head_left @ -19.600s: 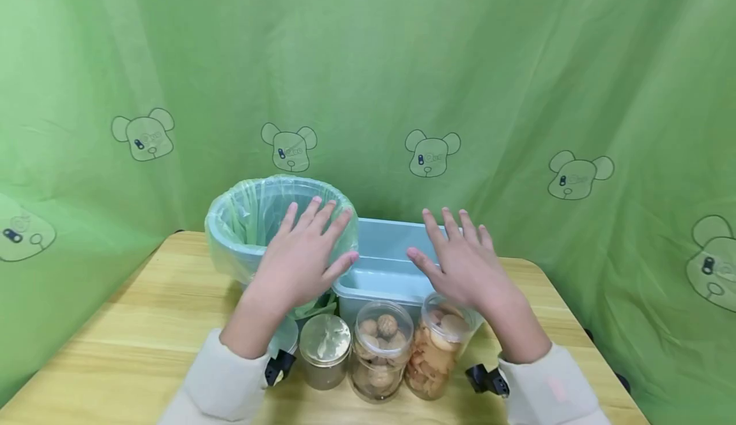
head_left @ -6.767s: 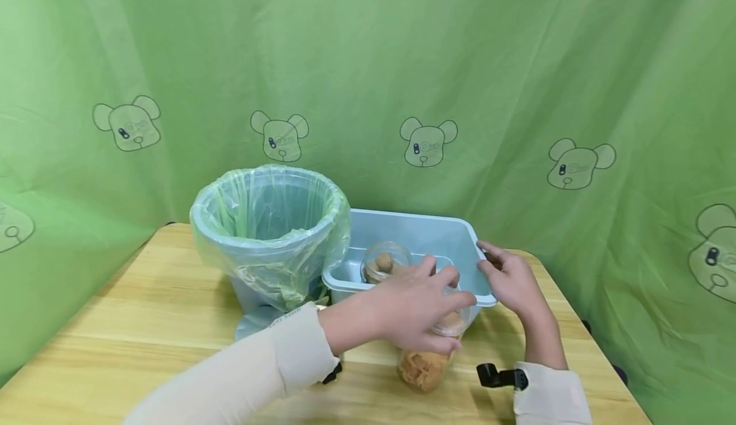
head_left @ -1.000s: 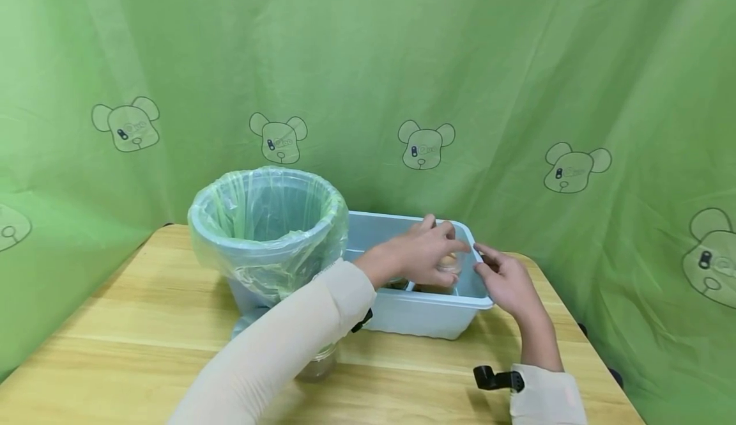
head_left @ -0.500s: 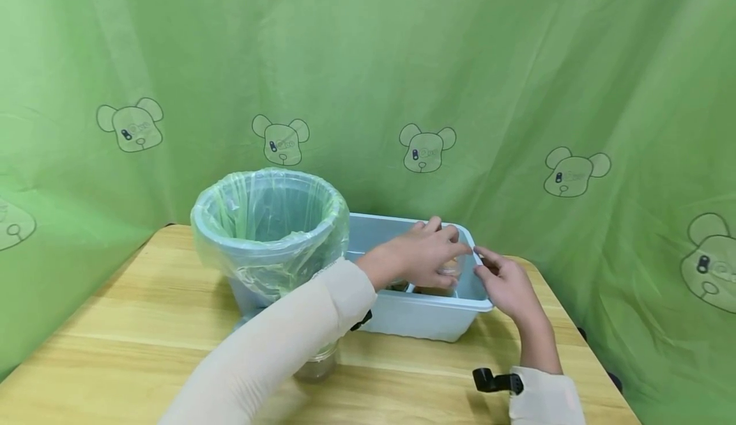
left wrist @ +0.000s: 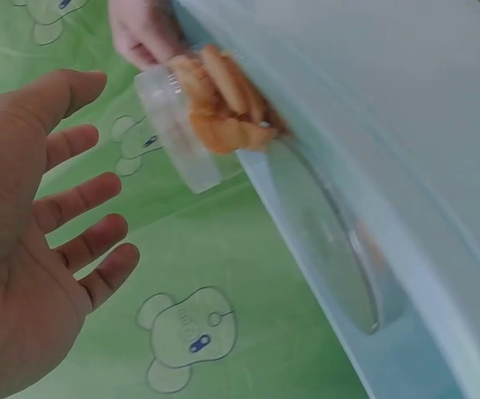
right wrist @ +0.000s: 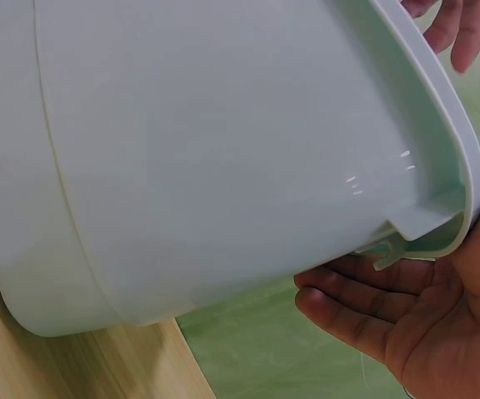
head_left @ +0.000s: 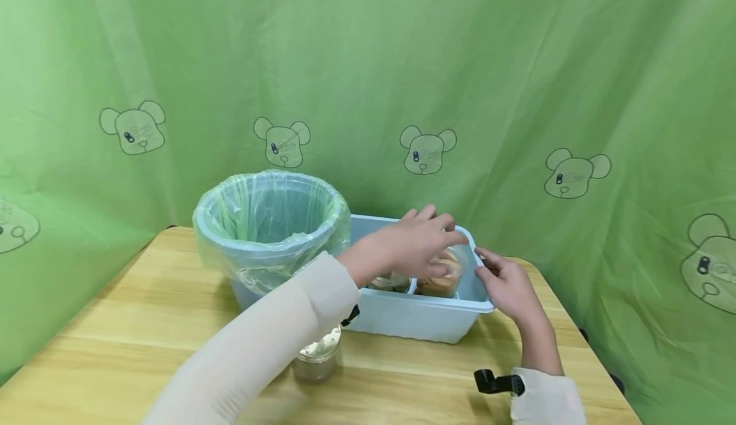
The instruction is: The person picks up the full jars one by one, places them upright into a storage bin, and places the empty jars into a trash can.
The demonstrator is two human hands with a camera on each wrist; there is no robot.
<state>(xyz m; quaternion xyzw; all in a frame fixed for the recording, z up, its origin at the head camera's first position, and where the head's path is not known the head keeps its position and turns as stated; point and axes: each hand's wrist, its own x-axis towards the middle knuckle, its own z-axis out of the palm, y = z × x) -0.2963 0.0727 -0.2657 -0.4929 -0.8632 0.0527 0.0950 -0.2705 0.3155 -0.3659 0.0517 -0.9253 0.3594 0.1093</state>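
My left hand (head_left: 418, 246) hovers over the right part of a light blue plastic bin (head_left: 414, 318). Its fingers are loosely spread and, in the left wrist view, stand apart from a clear jar of orange-brown snack pieces (left wrist: 227, 104). That jar stands inside the bin, partly hidden by the hand in the head view. Beside it in the bin is a second clear jar (head_left: 391, 282), mostly covered by my left hand and wrist. My right hand (head_left: 508, 286) holds the bin's right rim, fingers curled under the edge in the right wrist view.
A round blue bucket (head_left: 247, 265) lined with a thin green bag stands left of the bin. A smaller jar with a shiny lid (head_left: 318, 360) sits on the wooden table (head_left: 115, 342), partly behind my left sleeve. Green cloth (head_left: 356, 61) hangs behind.
Since the oldest frame the two snack jars have gone from the table into the bin. In the last half second my left hand has let go of the orange-snack jar and risen slightly leftward.
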